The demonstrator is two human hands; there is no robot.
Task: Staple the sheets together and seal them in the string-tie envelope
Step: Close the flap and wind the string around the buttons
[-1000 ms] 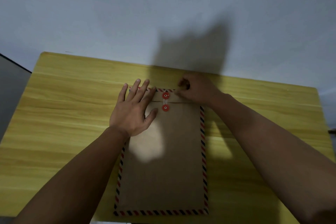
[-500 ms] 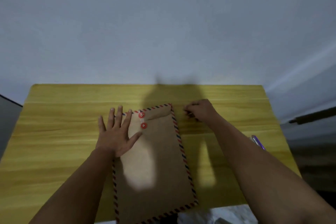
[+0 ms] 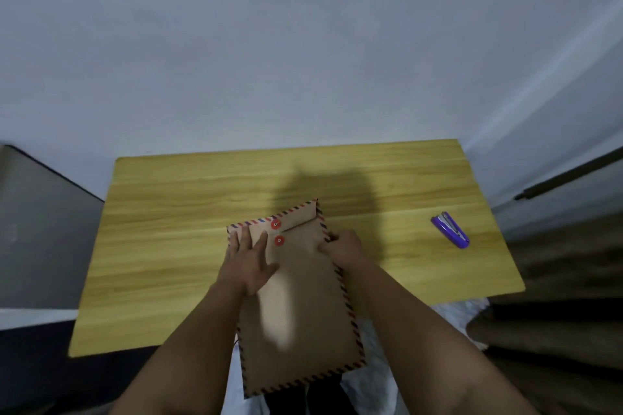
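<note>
The envelope [image 3: 296, 300] is lying at centre frame on the table [image 3: 175, 229], its lower end hanging past the near edge. Flap folded down, both red buttons [image 3: 277, 232] showing; string too fine to make out. No sheets visible, so they are presumably inside. The left hand [image 3: 249, 258] is pressing flat on the upper left; the right hand [image 3: 342, 248] is pinching the right border. The stapler [image 3: 450, 230] is sitting idle at right. Judging nearly finished.

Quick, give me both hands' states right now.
Left hand: open, flat on the envelope.
Right hand: grips the envelope's right edge.
</note>
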